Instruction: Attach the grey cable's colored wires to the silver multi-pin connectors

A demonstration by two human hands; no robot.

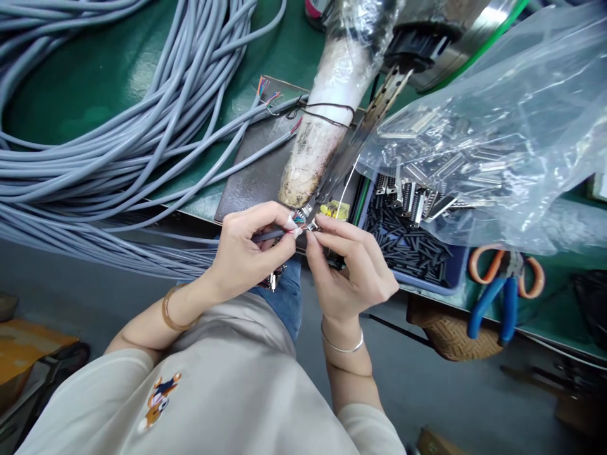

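My left hand [249,249] pinches a grey cable [269,236] near its stripped end, with white wrapping on the thumb and fingertip. Close in front of it, my right hand [353,262] has thumb and forefinger closed on a small metal connector [312,225]. Thin coloured wires show between the two hands, but the fingers hide how they meet the connector. Just beyond the fingertips are the stained lower end of a white wrapped tube [327,95] and a soldering iron [386,91] pointing down towards the hands.
A big bundle of grey cables [142,145] spreads across the left. On the right, a blue tray [427,284] holds short black sleeves [408,243] under a plastic bag [535,126] of metal connectors. Pliers [507,284] and scissors [533,278] lie near the table edge.
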